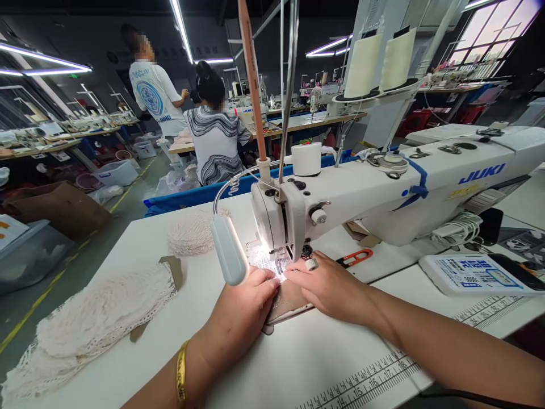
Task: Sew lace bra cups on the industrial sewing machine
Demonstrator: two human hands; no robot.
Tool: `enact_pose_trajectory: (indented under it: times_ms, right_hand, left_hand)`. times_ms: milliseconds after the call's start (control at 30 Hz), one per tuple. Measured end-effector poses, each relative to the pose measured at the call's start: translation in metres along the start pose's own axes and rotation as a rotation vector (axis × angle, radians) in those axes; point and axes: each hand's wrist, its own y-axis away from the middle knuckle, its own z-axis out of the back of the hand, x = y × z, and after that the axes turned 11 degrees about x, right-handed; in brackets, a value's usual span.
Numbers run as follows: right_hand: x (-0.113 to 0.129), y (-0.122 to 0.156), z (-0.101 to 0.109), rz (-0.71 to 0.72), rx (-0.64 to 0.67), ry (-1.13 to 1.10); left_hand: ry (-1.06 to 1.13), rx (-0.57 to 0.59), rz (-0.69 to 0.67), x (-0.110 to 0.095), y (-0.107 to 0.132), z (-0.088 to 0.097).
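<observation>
A white JUKI sewing machine (pixel 383 187) stands on the white table (pixel 298 363). Under its needle lies a small piece of white lace (pixel 261 258), brightly lit by the lamp (pixel 227 250). My left hand (pixel 244 309) lies curled beside the lace, fingertips pressing down on it at the needle plate. My right hand (pixel 327 287) lies flat on the other side, fingers stretched toward the presser foot and touching the lace. A gold bangle (pixel 182 372) is on my left wrist.
A pile of white lace pieces (pixel 93 318) lies at the left, a smaller heap (pixel 191 233) behind it. Orange thread snips (pixel 355 257) lie right of the needle. A printed box (pixel 472 272) sits at right. Two people (pixel 213 130) are at tables behind.
</observation>
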Motion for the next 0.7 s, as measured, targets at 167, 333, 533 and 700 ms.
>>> enact_pose_trajectory:
  times_ms: [167,333,533,700]
  right_hand:
    - [-0.001,-0.004,-0.002,-0.005,-0.100,-0.013]
    - [0.001,-0.005,0.002,-0.036,-0.137,-0.020]
    - [0.004,-0.004,0.006,-0.054,-0.120,-0.044]
    - [0.002,0.001,0.001,-0.019,-0.162,-0.038]
  left_hand:
    - [-0.022,0.023,0.041,0.008,-0.004,-0.002]
    - [-0.021,0.055,0.072,0.014,-0.004,-0.005]
    - [-0.020,0.041,0.171,0.019,0.000,-0.004]
    - [-0.023,0.126,0.283,0.018,-0.001,0.000]
